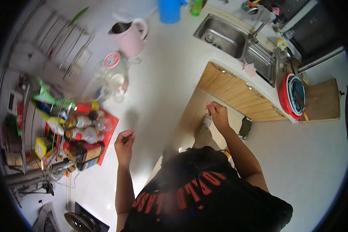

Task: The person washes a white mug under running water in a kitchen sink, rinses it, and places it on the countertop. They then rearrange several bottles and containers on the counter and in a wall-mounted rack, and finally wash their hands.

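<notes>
Over the white countertop [150, 92], my left hand [124, 142] is half curled, with a gap between thumb and fingers and nothing visible in it. Closest to it are several sauce bottles [90, 150] on a red tray [113, 121]. My right hand [217, 113] hangs in the air above the floor, in front of the wooden cabinet doors [232, 87]. Its fingers are curled in loosely, and no object shows in them. Farther along the counter stand a pink electric kettle [130, 40] with its lid raised and a clear jar with a red-and-white lid [112, 60].
A stainless steel double sink [226, 37] with a pink cloth [249, 69] on its edge is at upper right. Stacked basins [287, 98] and a wooden cutting board [322, 101] stand at the counter's end. A blue pitcher [169, 11] is at the back; a lidded pan [79, 222] is lower left.
</notes>
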Demonstrator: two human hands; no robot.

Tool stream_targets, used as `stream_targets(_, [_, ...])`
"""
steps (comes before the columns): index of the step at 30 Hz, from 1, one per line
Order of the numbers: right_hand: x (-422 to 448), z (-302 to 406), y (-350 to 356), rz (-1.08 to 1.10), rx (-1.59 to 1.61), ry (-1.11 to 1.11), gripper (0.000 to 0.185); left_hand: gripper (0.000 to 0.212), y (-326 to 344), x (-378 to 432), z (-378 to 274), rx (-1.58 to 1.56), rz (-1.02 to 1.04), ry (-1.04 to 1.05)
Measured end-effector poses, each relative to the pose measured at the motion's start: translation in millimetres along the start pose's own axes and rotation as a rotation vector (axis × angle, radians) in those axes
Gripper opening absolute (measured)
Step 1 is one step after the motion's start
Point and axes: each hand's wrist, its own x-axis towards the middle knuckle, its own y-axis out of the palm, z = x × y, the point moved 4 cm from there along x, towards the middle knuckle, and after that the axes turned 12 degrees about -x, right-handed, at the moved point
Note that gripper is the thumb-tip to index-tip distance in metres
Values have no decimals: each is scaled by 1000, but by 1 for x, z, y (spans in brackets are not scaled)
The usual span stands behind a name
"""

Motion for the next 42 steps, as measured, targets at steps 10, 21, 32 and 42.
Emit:
stream_targets(10, [161, -220, -212, -459, -112, 36, 11, 12, 278, 58, -1, -59, 112, -122])
stream_targets(21, [272, -275, -193, -330, -572, -291, 28, 33, 474, 112, -47, 1, 390, -207])
stream_targets(32, [292, -268, -220, 274, -397, -103, 23, 23, 611, 294, 28, 80, 581, -161])
stream_targets(42, [407, -257, -274, 10, -263, 209, 27, 21, 739, 505, 192, 882, 564, -97])
